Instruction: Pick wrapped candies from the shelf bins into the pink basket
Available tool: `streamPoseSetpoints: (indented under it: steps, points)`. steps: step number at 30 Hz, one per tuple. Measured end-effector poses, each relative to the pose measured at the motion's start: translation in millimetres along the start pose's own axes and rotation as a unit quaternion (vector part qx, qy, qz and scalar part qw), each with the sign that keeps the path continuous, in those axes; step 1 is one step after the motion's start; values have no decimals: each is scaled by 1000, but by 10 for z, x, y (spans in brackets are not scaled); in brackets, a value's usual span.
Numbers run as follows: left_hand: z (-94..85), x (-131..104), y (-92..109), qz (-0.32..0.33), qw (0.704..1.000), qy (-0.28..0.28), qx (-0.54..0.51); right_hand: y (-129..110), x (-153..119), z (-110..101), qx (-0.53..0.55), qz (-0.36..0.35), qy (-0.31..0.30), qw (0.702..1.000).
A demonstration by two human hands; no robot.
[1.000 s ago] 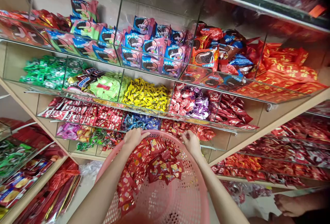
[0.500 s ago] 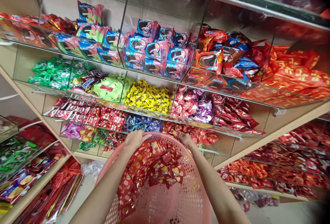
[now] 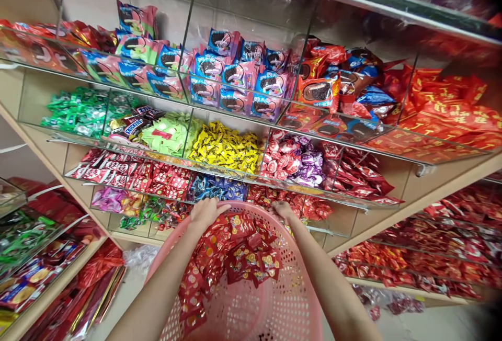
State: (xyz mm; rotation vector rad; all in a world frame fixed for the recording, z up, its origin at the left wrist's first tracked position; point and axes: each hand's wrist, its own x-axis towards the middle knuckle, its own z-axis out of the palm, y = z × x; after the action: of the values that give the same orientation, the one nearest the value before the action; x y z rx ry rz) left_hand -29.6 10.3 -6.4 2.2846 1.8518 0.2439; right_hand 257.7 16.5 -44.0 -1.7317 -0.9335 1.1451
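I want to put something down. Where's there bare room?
Inside the pink basket, there's a bare patch between the red packets and the basket's right side. Some floor is bare below the plastic bags on the right. It's crowded around the yellow candies.

Bright indoor light, glints on green wrappers [image 3: 78, 113], dimmer upper right, blurred right edge, dark right-hand corners

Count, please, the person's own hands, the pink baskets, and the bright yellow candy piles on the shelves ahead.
Hands: 2 (left hand, right hand)
Pink basket: 1
Bright yellow candy pile: 1
Total: 4
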Motion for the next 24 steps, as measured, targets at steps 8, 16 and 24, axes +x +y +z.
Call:
streamPoseSetpoints:
  steps: [8, 16, 24]
  points:
    - [-49, -4, 16, -6, 1000, -16, 0, -220, -496, -284, 55, -104, 4, 993]
    - [-65, -6, 39, -22, 999, -33, -4, -297, -1447, -539, 87, -106, -12, 991]
    - [-69, -26, 49, -28, 999, -31, -7, 134, -1682, -222, 60, 24, -118, 991]
